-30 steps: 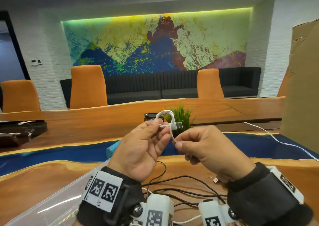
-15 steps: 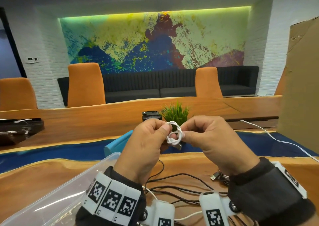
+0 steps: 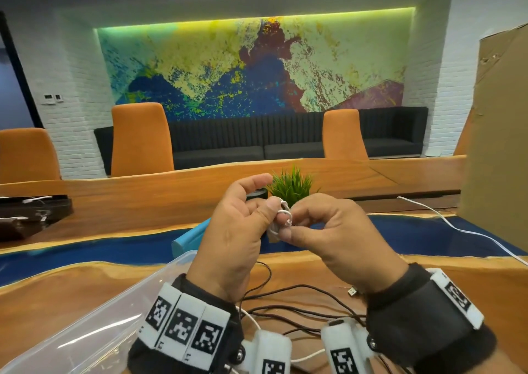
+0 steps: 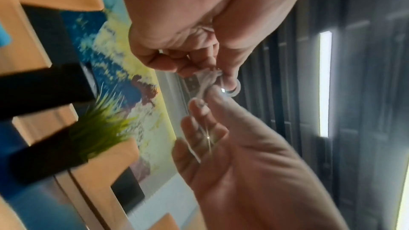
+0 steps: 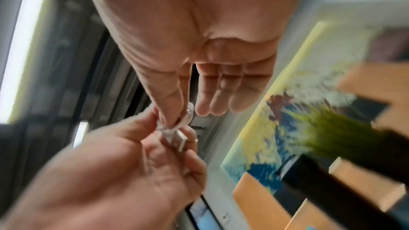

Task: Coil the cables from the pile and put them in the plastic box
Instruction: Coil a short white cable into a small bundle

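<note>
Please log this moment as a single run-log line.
stage: coiling | left hand: pinches white cable | right hand: pinches same coil | plastic box: no coil visible | dark cables: loose on table

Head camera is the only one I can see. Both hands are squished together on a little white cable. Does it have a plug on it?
Observer: Yes. The right wrist view shows a flat silver USB plug poking out of the white cable, lying against the fingers of the right hand.
Operator: Is the whole left hand squeezing it?
Observer: No. In that view three fingers of the left hand stick out straight, off the cable, while its thumb presses on the loops.
</note>
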The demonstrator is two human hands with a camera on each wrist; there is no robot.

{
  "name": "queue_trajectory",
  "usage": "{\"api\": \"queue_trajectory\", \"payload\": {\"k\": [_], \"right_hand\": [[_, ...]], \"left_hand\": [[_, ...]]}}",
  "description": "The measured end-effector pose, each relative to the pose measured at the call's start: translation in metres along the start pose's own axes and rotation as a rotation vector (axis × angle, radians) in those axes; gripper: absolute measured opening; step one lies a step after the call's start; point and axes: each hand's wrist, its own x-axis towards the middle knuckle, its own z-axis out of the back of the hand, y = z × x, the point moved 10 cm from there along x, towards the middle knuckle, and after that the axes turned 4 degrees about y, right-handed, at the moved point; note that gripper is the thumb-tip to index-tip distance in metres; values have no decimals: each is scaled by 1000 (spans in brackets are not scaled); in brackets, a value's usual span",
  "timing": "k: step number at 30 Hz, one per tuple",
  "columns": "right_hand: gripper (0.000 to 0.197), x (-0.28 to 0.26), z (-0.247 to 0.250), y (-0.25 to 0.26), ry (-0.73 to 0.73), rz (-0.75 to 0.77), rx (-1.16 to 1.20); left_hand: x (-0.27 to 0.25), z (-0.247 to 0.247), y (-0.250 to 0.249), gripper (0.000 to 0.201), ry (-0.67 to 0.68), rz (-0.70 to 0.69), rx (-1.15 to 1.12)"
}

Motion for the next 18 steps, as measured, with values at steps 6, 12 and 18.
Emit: {"api": "queue_trajectory", "payload": {"k": [6, 12, 18], "right_hand": [[23, -6, -11, -22, 85, -289, 731], [19, -6, 1, -30, -27, -332, 517], [17, -9, -13, -32, 126, -400, 412]], "left_hand": [[1, 2, -8, 16, 77, -50, 179], [-1, -7, 1, 30, 236, 55, 37], [0, -6, 8, 44, 201, 41, -44]]}}
